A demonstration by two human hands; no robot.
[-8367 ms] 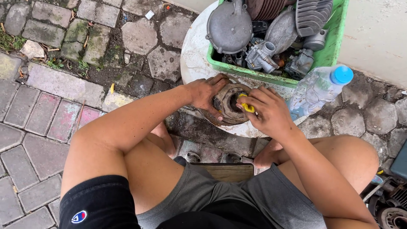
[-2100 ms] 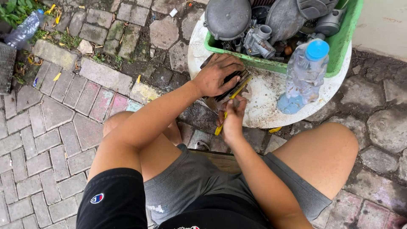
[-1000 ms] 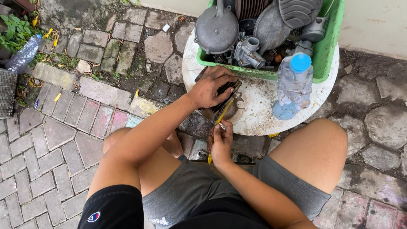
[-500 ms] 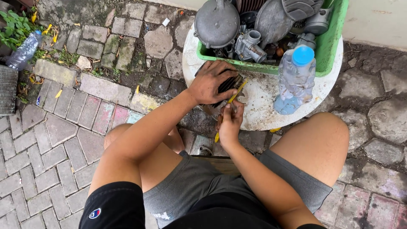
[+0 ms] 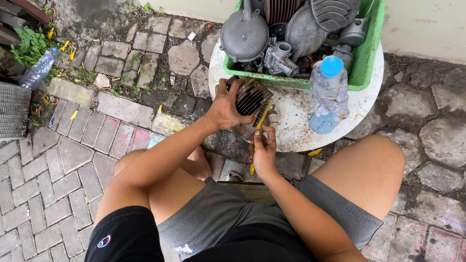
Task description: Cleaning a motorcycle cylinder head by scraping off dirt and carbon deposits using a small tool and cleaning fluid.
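We see the left hand (image 5: 224, 107) wrapped around a dirty finned engine cylinder (image 5: 252, 99), held tilted at the near left edge of the round white counter (image 5: 296, 123). The right hand (image 5: 263, 151) has its grip clenched on a yellow brush (image 5: 259, 127), whose head touches the fins. A green crate (image 5: 366, 63) of engine parts and a plastic bottle (image 5: 329, 94) stand farther back.

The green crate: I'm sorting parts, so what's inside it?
The green crate holds grey metal engine parts: a round cover, a carburettor-like piece and a ribbed cover. What lies beneath them is hidden, and the crate's top is out of frame.
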